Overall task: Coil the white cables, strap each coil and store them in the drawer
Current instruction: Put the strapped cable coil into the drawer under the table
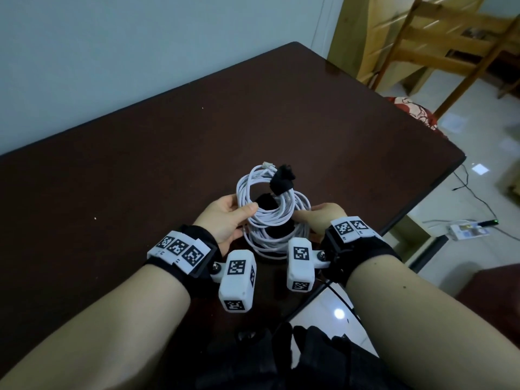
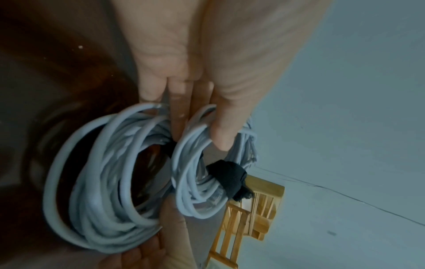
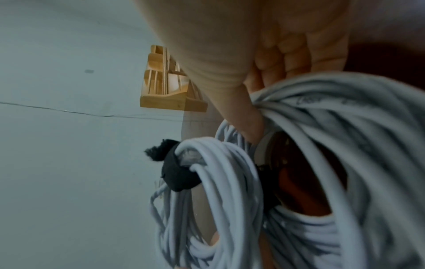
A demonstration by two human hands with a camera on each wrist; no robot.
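Two coils of white cable hang between my hands above the dark brown table [image 1: 168, 136]. The smaller coil [image 1: 247, 190] [image 2: 184, 182] [image 3: 220, 182] stands upright on top, bound by a black strap [image 1: 281, 182] [image 2: 227, 180] [image 3: 177, 174]. My left hand [image 1: 233, 218] pinches it, thumb [image 2: 220, 131] on the strands and fingers behind. The larger coil [image 1: 270, 240] [image 2: 92, 182] [image 3: 345, 127] hangs below and nearer to me. My right hand [image 1: 323, 213] grips its right side, thumb [image 3: 241, 118] across the bundle. Whether the larger coil has a strap is unclear.
The table's right edge [image 1: 422, 209] runs diagonally just beside my right wrist. Beyond it lie a tiled floor, a power strip [image 1: 467, 229] with trailing wires, a red cushion [image 1: 413, 108] and a wooden frame [image 1: 422, 43]. A pale wall stands behind the table.
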